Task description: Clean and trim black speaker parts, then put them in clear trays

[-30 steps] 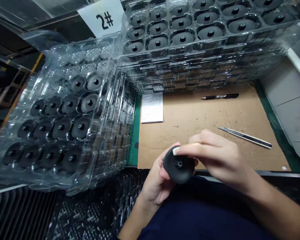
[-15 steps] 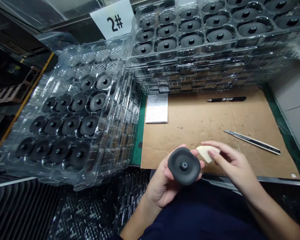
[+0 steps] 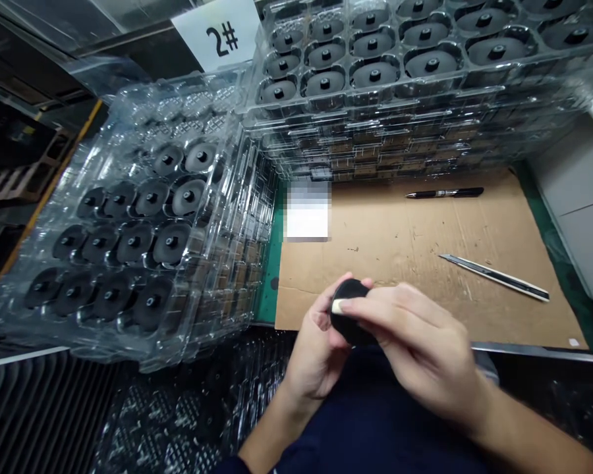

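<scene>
My left hand (image 3: 313, 349) cradles a round black rubber disc (image 3: 348, 309) above the front edge of the cardboard. My right hand (image 3: 410, 336) lies over the disc with its fingers curled, covering most of the disc's face. The pale foam sponge held in that hand moments ago is hidden inside the fingers. The disc's central black stud is also out of sight.
Stacked clear plastic trays (image 3: 375, 125) of black discs rise behind the cardboard (image 3: 400, 243), and a second stack (image 3: 212, 217) lies at left. A black pen (image 3: 445, 192), a utility knife (image 3: 494, 278) and a blurred paper (image 3: 307, 212) rest on the cardboard.
My right hand has moved left from beside the disc to over its face, hiding the sponge. The disc has tilted and now shows less of its face.
</scene>
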A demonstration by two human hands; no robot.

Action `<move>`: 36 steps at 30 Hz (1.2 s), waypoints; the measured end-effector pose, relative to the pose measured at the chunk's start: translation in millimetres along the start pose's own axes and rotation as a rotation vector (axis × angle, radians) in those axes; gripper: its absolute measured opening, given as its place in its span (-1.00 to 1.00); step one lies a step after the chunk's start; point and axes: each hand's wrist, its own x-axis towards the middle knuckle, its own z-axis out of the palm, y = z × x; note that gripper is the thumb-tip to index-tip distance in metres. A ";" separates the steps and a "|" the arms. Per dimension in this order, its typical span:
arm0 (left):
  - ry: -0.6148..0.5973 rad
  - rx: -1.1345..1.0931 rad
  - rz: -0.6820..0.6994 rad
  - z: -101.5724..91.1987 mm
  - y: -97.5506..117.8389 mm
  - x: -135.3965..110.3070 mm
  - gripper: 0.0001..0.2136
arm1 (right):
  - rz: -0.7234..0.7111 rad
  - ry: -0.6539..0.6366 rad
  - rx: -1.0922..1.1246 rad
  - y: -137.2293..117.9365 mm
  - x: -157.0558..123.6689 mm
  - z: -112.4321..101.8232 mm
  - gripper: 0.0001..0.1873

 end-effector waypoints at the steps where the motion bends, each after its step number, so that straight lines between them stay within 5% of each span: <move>1: -0.001 0.002 -0.012 0.3 0.0 0.4 -0.38 | 0.011 -0.036 -0.006 -1.1 0.4 -0.9 -0.62; 4: -0.011 -0.015 -0.002 0.4 -1.0 1.2 -0.40 | 0.080 -0.182 -0.080 -3.7 2.1 -4.5 -0.65; 9: -0.064 -0.030 0.001 1.7 -3.1 3.0 -0.40 | 0.104 0.012 0.004 -1.2 6.9 -4.2 -0.69; 14: -0.047 -0.105 -0.028 2.0 1.9 0.8 -0.43 | 0.605 -0.244 0.420 30.9 -11.3 -14.3 -0.80; 19: -0.107 -0.154 -0.092 -0.1 5.5 -0.3 -0.45 | 0.880 -0.079 0.525 63.4 -44.7 -3.7 -0.65; 26: -0.142 -0.149 -0.140 0.4 5.9 1.5 -0.48 | 0.826 -0.126 0.496 64.4 -53.2 16.5 -0.63; 31: -0.151 -0.137 -0.133 -0.1 6.5 1.4 -0.51 | 0.763 0.088 0.370 57.4 -48.7 3.9 -0.68; 36: -0.110 -0.118 -0.135 2.7 -1.9 2.4 -0.52 | 0.470 0.222 0.147 17.8 -23.8 -9.2 -0.76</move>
